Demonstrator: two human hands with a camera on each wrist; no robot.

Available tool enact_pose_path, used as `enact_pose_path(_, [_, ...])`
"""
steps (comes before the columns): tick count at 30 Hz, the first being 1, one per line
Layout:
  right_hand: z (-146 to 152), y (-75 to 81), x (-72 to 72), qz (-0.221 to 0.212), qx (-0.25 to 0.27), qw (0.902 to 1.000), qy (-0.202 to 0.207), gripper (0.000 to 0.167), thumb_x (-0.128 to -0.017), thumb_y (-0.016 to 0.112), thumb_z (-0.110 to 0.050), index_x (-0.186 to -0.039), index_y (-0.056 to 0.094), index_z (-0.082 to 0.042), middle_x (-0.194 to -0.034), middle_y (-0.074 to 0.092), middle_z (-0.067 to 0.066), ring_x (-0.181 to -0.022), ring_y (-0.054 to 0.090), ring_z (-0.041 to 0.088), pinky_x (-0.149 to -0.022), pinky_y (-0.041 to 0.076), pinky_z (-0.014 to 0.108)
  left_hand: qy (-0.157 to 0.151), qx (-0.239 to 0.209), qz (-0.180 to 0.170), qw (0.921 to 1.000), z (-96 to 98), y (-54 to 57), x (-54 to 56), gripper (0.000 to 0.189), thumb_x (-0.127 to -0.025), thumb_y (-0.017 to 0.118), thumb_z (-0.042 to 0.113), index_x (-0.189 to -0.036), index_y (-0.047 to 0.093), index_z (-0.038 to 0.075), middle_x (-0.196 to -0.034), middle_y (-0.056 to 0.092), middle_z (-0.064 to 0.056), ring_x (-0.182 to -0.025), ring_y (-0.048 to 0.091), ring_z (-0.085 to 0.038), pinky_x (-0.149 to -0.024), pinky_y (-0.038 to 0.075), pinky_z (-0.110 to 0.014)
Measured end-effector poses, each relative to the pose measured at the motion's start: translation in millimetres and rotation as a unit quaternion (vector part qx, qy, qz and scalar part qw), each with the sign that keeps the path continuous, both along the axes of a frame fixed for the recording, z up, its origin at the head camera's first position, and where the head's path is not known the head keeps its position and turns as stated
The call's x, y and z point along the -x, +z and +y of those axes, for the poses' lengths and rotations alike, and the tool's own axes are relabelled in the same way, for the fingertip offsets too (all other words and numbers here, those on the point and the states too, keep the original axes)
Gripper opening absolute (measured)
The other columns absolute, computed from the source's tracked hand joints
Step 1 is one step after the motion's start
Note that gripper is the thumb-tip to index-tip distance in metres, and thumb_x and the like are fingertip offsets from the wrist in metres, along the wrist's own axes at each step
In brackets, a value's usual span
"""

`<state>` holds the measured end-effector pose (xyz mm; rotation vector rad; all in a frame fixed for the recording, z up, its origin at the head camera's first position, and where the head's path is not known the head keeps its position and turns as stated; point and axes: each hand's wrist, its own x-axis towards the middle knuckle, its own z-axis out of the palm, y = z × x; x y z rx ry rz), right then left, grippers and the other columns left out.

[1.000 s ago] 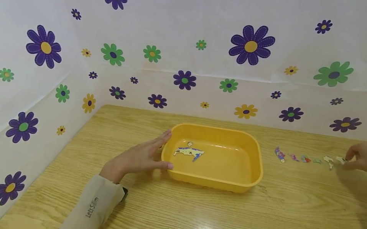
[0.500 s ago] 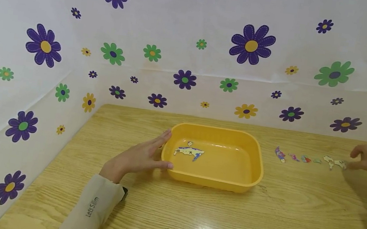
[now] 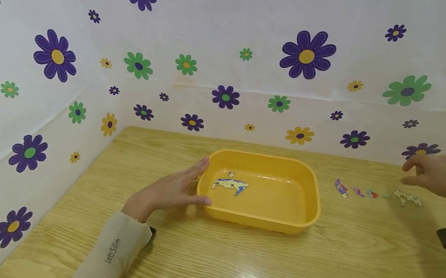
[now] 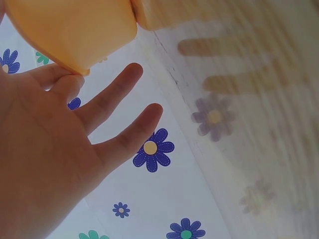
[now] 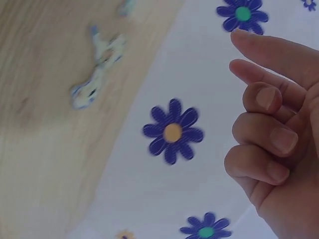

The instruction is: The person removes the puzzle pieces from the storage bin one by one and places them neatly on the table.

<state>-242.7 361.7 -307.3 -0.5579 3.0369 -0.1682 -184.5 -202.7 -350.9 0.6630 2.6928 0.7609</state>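
Observation:
My left hand (image 3: 166, 197) touches the left side of a yellow plastic basin (image 3: 256, 220), its fingers spread and the thumb lying at the front rim. Inside the basin lie a long cream-and-blue flat cut-out piece (image 3: 228, 184) and a tiny cut-out piece (image 3: 231, 175). My right hand (image 3: 444, 177) hovers above the row's right end with thumb and index finger apart; in the right wrist view the other fingers curl loosely, holding nothing. Below it lie two cream-and-blue cut-out pieces (image 5: 97, 69), meeting end to end on the wooden table (image 3: 273, 268).
Leftward along the same row are a small green piece (image 3: 385, 196), a red-and-teal piece (image 3: 372, 194), a pink piece (image 3: 358, 192) and a purple piece (image 3: 341, 187). A white flowered cloth (image 3: 219, 40) rises behind the table and along its left side.
My right hand has let go of the rightmost cream piece, which now lies against its neighbour, then lifted and shifted left. My left hand and the basin have stayed put.

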Motion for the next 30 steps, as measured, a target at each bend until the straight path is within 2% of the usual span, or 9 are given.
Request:
enact_pose_path(8, [-48,10.8,3.6,0.038,0.065,0.9956,0.055,0.017,-0.088,0.075,-0.004,-0.101,0.068,0.006,-0.067,0.042,-0.002,-0.057,0.034,0.009,-0.058,0.035,0.03,0.001,0.003,-0.001,1.0,0.1,-1.4,-0.4,0.105,-0.09,0.065,0.065,-0.165,0.008,0.017,-0.17,0.003,-0.002,-0.154,0.012,-0.03,-0.121,0.017,-0.054])
enact_pose_path(14, [-78,19.3,10.0,0.064,0.085,0.9894,0.099,0.018,-0.087,0.078,-0.006,-0.1,0.071,0.004,-0.065,0.041,-0.005,-0.055,0.033,0.008,-0.054,0.032,0.027,-0.001,0.002,-0.001,1.0,0.6,-0.9,-0.3,0.106,-0.09,0.065,0.064,-0.164,0.007,0.017,-0.17,0.002,-0.002,-0.154,0.011,-0.03,-0.121,0.017,-0.053])
enact_pose_path(23, [-119,28.5,17.5,0.051,0.105,0.9837,0.137,0.015,-0.087,0.079,-0.009,-0.1,0.072,-0.002,-0.065,0.043,-0.005,-0.057,0.036,0.01,-0.058,0.035,0.028,0.0,-0.001,-0.004,1.0,0.3,-0.8,0.7,0.105,-0.09,0.065,0.065,-0.165,0.007,0.018,-0.17,0.002,-0.001,-0.154,0.011,-0.03,-0.121,0.016,-0.055])
enact_pose_path(30, [-151,30.3,22.0,0.05,0.135,0.9741,0.174,0.016,-0.088,0.078,-0.008,-0.1,0.071,0.0,-0.064,0.04,-0.007,-0.057,0.036,0.01,-0.057,0.034,0.027,0.004,0.001,-0.005,1.0,0.2,-1.3,0.8,0.105,-0.09,0.065,0.065,-0.165,0.008,0.019,-0.17,0.003,0.0,-0.154,0.011,-0.03,-0.121,0.017,-0.055])
